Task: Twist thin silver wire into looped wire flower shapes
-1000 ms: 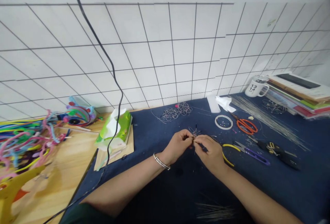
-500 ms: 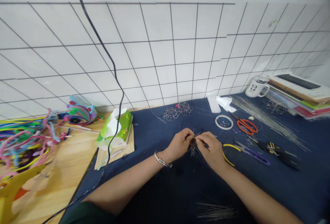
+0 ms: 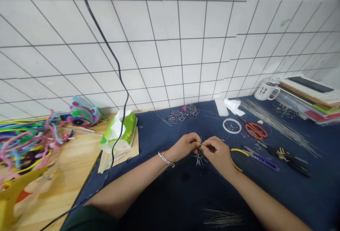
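Note:
My left hand (image 3: 189, 145) and my right hand (image 3: 216, 150) meet over the dark blue cloth, fingertips nearly touching. Both are closed in a pinch on a small bundle of thin wires (image 3: 199, 159), whose loose ends splay out below and above the fingers. Fingers hide the bundle's middle, so its exact shape cannot be made out. Beside my right hand lie yellow-handled pliers (image 3: 239, 151), partly covered by the wrist. Purple thread snips (image 3: 265, 161) rest farther right. Below, near the cloth's front, is a pile of short straight wires (image 3: 223, 218).
Behind my hands lie tangled wire coils (image 3: 183, 114). To the right are a white ring (image 3: 224, 126), orange scissors (image 3: 255, 131), black-handled pliers (image 3: 294, 161), long wires (image 3: 276, 126) and a mug (image 3: 266, 90). Left are a tissue pack (image 3: 129, 130), pipe cleaners (image 3: 29, 142), a yellow glue gun (image 3: 9, 197) and a black cable (image 3: 118, 68).
The wire bundle has turned between my fingers; more of its ends now hang below them. Both hands stay pinched together in almost the same place. The view has shifted slightly.

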Available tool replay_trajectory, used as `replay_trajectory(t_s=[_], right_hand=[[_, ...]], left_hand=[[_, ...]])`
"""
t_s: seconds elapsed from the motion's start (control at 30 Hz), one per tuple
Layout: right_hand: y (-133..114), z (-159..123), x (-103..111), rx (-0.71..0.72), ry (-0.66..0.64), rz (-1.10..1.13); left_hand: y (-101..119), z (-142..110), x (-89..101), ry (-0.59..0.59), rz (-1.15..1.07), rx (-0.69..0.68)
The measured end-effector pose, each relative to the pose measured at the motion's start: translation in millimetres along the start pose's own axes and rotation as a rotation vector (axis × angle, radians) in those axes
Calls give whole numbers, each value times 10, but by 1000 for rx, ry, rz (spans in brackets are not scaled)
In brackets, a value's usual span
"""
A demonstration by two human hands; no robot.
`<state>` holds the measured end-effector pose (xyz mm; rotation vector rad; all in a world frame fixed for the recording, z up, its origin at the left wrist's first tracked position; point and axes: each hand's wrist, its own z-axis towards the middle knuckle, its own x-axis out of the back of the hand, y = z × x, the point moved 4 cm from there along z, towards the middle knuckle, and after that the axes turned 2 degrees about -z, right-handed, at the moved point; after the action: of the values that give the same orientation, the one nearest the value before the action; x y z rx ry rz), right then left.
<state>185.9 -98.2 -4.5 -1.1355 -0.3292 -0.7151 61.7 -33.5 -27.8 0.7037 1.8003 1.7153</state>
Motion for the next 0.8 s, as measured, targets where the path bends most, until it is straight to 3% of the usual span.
replay_trajectory(t_s=[0.17,0.43,0.8], right_hand=[[27,49,18,81,-117,3],[-27,53,58,396,-147,-140],[46,71,47,320,-139,-118]], left_hand=[[-17,13,35,-79,-57,37],[46,-18,32,-78,-15,23],[115,-36,-5,17,29,-40]])
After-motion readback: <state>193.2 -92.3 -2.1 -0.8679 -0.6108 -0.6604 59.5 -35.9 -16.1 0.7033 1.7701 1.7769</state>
